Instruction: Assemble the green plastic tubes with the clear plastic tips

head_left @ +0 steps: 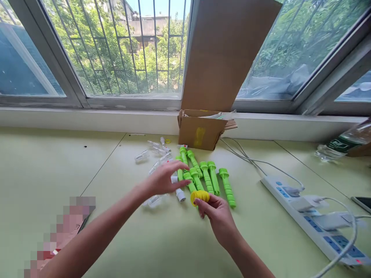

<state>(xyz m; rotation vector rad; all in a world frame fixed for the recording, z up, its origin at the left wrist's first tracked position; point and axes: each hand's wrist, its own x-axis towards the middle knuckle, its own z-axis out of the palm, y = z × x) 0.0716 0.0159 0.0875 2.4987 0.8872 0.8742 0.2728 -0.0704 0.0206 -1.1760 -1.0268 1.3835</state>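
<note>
My right hand [218, 216] pinches a stack of yellow plastic rings [199, 197] just in front of the green parts. Thumb and fingers apart, my left hand [169, 177] hovers over the near left of the group with nothing in its grasp. Several bright green ribbed plastic tubes with threaded ends [227, 187] lie side by side beyond my hands. White cylindrical caps [180, 195] rest below my left hand, partly covered by it. Clear plastic tubes [142, 156] are scattered to the left, some hidden behind my left hand and wrist.
An open cardboard box [199, 131] stands against the sill behind the parts. On the right lies a white power strip [304, 220] with chargers and cables. A clear bottle [342, 144] rests at far right, near a phone [362, 202]. A single yellow ring [167, 141] lies farther back.
</note>
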